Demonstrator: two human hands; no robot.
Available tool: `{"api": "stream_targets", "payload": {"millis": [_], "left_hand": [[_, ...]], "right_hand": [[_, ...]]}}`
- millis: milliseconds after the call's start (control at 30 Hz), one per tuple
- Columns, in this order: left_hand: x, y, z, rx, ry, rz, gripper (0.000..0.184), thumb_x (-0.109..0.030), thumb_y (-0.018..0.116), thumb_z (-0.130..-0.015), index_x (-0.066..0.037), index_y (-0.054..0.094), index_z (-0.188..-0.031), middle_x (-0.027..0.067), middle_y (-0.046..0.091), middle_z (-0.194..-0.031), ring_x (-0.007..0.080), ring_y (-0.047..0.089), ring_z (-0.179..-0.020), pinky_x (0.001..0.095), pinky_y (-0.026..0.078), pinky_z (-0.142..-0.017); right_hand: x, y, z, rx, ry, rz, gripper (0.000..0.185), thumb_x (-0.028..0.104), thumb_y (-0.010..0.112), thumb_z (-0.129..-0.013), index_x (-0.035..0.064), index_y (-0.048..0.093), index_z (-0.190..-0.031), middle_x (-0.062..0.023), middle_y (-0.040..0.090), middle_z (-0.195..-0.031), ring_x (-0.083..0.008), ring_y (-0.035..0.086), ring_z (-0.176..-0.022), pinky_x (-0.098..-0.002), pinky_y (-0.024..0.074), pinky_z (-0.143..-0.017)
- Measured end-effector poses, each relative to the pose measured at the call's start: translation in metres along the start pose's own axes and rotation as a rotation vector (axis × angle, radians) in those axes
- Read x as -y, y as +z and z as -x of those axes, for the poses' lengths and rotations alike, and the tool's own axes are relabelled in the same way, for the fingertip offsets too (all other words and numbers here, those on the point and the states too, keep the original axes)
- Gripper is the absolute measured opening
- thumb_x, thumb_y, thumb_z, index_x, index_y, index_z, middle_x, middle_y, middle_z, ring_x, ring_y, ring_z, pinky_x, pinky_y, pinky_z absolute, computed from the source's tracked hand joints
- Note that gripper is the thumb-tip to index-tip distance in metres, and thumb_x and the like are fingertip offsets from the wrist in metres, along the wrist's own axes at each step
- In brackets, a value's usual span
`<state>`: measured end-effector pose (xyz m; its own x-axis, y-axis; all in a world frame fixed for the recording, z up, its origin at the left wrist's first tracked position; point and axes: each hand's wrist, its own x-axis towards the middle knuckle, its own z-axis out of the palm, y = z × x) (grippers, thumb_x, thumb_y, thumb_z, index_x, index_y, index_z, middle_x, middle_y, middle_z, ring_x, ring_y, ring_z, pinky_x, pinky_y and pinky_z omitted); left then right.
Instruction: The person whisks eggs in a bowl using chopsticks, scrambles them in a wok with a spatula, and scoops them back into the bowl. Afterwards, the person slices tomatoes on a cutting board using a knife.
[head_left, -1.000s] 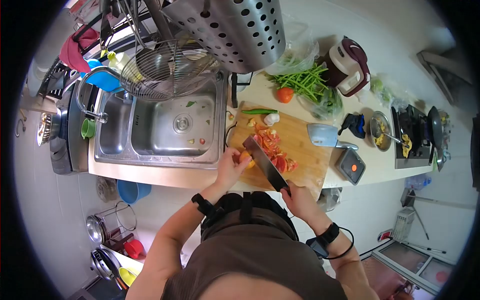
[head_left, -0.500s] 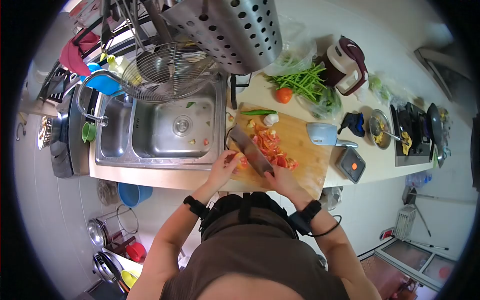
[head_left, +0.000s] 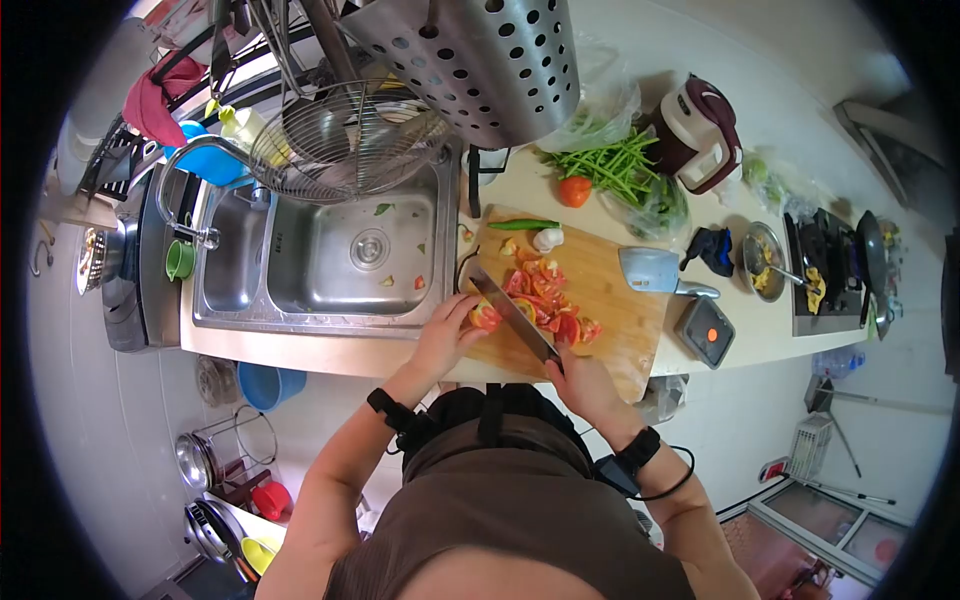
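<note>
My right hand (head_left: 582,380) is closed round the handle of a kitchen knife (head_left: 515,318), its blade slanting up and left over the wooden cutting board (head_left: 620,320). On the blade's left side, my left hand (head_left: 447,335) grips a piece of tomato (head_left: 485,316) with its fingertips. Chopped tomato (head_left: 545,292) lies heaped on the board, right of the blade. A green chili pepper (head_left: 524,224) and a garlic bulb (head_left: 548,239) rest near the board's far edge. A cleaver (head_left: 650,270) lies across the board's right edge.
Left of the board is a steel sink (head_left: 320,280) with scraps in it. Behind the board are a whole tomato (head_left: 574,191) and green beans (head_left: 615,165). A pan with a spoon (head_left: 764,262) and a lidded container (head_left: 705,332) stand to the right. A perforated steel holder (head_left: 490,70) hangs overhead.
The knife blade has turned more edge-on to the view, and my right hand has shifted slightly right and nearer to me. My left hand still holds the tomato piece. The view has shifted slightly.
</note>
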<state>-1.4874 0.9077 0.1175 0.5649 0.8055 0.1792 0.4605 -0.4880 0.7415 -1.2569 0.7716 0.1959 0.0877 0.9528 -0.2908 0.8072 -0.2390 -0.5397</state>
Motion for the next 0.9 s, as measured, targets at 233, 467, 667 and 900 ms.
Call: {"api": "stream_targets", "payload": {"millis": [233,467,667,900], "left_hand": [[0.015,-0.003,-0.008,0.066,0.130,-0.059,0.035,-0.023,0.075,-0.082,-0.010,0.065,-0.114,0.0113,0.061,-0.114,0.0315,0.063,-0.103,0.0384,0.054,-0.085],[0.021,-0.008,-0.018,0.101,0.269,-0.105,0.033,-0.030,0.072,-0.082,-0.010,0.064,-0.107,0.0081,0.060,-0.107,0.0283,0.063,-0.095,0.0381,0.054,-0.079],[0.031,-0.004,-0.019,0.139,0.294,-0.094,0.034,-0.033,0.073,-0.080,-0.008,0.062,-0.101,0.0077,0.059,-0.109,0.0283,0.062,-0.100,0.0370,0.053,-0.082],[0.035,0.003,-0.015,0.099,0.353,-0.108,0.036,-0.034,0.076,-0.076,-0.008,0.060,-0.096,0.0073,0.058,-0.107,0.0285,0.061,-0.098,0.0375,0.053,-0.079]], "right_hand": [[0.000,0.014,-0.014,0.067,0.021,0.039,0.029,0.024,0.055,-0.095,-0.0008,0.059,-0.110,-0.0243,0.066,-0.075,-0.0434,0.066,-0.072,-0.0535,0.0532,-0.067],[0.011,0.015,-0.048,0.016,-0.039,0.060,0.026,0.023,0.056,-0.094,-0.0010,0.058,-0.105,-0.0254,0.067,-0.079,-0.0433,0.067,-0.077,-0.0545,0.0528,-0.070],[0.016,0.011,-0.021,0.094,0.030,0.054,0.025,0.023,0.056,-0.094,-0.0002,0.057,-0.102,-0.0270,0.065,-0.076,-0.0450,0.065,-0.073,-0.0547,0.0522,-0.067],[0.016,0.002,-0.031,0.057,-0.017,-0.036,0.024,0.022,0.055,-0.094,0.0001,0.057,-0.103,-0.0264,0.066,-0.080,-0.0449,0.065,-0.079,-0.0555,0.0520,-0.071]]}}
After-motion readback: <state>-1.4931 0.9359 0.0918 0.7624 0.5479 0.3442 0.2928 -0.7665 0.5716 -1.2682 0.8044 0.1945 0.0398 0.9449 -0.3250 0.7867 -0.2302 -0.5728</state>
